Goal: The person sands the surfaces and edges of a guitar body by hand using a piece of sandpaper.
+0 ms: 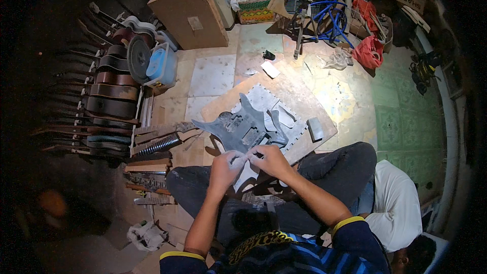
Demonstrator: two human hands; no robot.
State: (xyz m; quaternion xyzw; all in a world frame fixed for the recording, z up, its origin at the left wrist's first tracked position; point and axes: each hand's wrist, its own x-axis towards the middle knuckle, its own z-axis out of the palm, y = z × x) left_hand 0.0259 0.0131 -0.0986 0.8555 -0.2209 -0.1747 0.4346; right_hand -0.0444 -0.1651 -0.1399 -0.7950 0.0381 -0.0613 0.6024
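Both my hands meet over the near edge of a dark grey electric guitar body [234, 128], dusty and with cut-out cavities. My left hand [227, 169] is closed in a pinch, and my right hand [270, 161] pinches just beside it, their fingertips nearly touching. Between them hangs a small pale sheet [246, 176], perhaps paper; its kind is not clear. The guitar body lies on a wooden board [315, 109], over a whitish sheet with a dark-marked edge. A grey rectangular block [314, 129] lies on the board to the right.
Several guitars [114, 91] stand in a rack at left, beside a plastic tub [163, 66]. Guitar necks [152, 180] lie left of my knee. A blue hose [332, 15] and a red bag [368, 52] are far right. Another person in a white shirt [395, 205] is close at right.
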